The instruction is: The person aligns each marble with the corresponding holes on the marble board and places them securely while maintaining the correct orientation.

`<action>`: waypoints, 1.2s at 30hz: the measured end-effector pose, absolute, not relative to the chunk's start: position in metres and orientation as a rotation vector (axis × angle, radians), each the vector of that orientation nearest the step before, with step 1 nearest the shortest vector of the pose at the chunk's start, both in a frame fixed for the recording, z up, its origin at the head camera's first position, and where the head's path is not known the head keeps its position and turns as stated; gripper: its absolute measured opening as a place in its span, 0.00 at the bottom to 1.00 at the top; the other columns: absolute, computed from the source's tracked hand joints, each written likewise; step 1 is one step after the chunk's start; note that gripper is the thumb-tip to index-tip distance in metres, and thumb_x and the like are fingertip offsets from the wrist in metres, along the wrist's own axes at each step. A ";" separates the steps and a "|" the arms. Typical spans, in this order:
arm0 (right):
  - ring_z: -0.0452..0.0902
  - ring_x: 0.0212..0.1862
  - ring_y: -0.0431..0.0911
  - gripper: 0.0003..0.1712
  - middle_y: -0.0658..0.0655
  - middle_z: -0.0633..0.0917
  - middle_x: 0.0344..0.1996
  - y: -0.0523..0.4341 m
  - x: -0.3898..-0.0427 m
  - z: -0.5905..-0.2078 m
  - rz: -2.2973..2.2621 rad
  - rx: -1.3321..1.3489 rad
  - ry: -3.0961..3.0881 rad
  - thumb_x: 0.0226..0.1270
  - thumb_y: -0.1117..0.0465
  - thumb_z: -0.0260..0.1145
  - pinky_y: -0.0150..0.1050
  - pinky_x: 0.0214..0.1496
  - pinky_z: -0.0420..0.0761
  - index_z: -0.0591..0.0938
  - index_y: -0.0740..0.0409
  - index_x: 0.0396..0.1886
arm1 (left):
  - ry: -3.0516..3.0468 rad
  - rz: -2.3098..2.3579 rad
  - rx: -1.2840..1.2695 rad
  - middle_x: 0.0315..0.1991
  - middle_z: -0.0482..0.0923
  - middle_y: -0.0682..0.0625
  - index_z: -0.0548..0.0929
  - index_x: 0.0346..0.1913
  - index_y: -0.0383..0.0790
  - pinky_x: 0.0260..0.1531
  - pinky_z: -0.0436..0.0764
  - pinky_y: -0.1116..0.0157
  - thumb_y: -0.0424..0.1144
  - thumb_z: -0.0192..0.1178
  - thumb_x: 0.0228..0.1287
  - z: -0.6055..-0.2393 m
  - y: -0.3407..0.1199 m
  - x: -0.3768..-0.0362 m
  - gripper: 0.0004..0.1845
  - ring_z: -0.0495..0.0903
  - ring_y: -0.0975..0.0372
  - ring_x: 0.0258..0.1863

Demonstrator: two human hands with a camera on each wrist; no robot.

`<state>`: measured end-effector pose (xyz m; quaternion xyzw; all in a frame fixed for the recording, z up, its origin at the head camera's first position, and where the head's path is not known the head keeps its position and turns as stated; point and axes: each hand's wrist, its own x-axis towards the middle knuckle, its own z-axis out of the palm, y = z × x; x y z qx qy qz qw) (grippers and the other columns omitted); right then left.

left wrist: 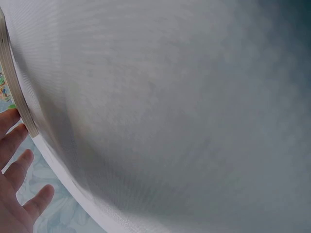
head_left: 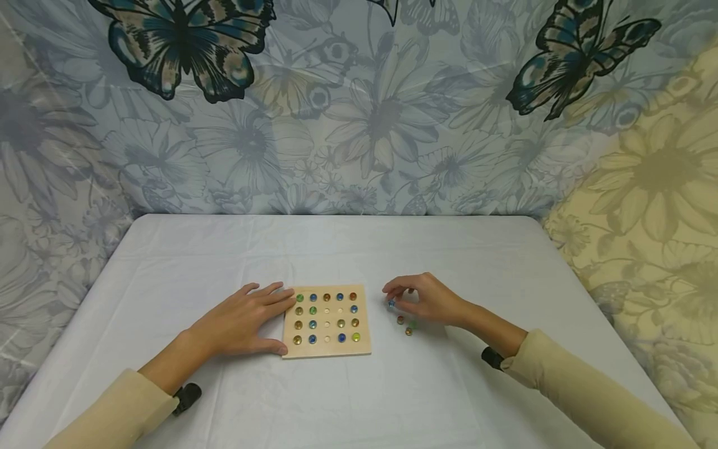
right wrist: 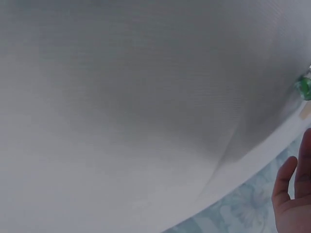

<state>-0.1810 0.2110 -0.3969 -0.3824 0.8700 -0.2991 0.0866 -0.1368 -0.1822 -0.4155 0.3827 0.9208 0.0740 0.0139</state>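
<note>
White cloth table (head_left: 224, 249), flat left hand (head_left: 241, 321) steadying square wooden board (head_left: 328, 349), right hand (head_left: 429, 299) pinching blue glass marble (head_left: 391, 304).

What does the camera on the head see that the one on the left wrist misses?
Only the head view shows the top of the wooden board with its marbles, the right hand curled beside the loose marbles on the cloth, and the butterfly backdrop. Whether that hand pinches a marble cannot be told. Only the left wrist view shows the board's thin edge from close by, with fingertips against it. Both show the left hand spread flat at the board's side and the white tablecloth.
</note>
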 end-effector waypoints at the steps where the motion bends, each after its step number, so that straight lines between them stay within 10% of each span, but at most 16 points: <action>1: 0.83 0.43 0.38 0.16 0.49 0.89 0.41 0.208 -0.181 -0.396 -0.892 -1.136 2.589 0.64 0.70 0.69 0.44 0.47 0.82 0.84 0.62 0.52 | 2.870 0.232 1.197 0.72 0.67 0.48 0.70 0.73 0.42 0.66 0.65 0.42 0.78 0.53 0.55 -0.416 -0.182 -0.137 0.52 0.64 0.48 0.72; 36: 0.84 0.46 0.38 0.17 0.52 0.89 0.43 0.128 -0.187 -0.397 -0.922 -1.213 2.461 0.64 0.71 0.69 0.42 0.51 0.82 0.84 0.62 0.53 | 2.859 0.214 1.177 0.73 0.66 0.49 0.69 0.73 0.43 0.66 0.64 0.43 0.78 0.53 0.56 -0.416 -0.181 -0.137 0.52 0.63 0.49 0.73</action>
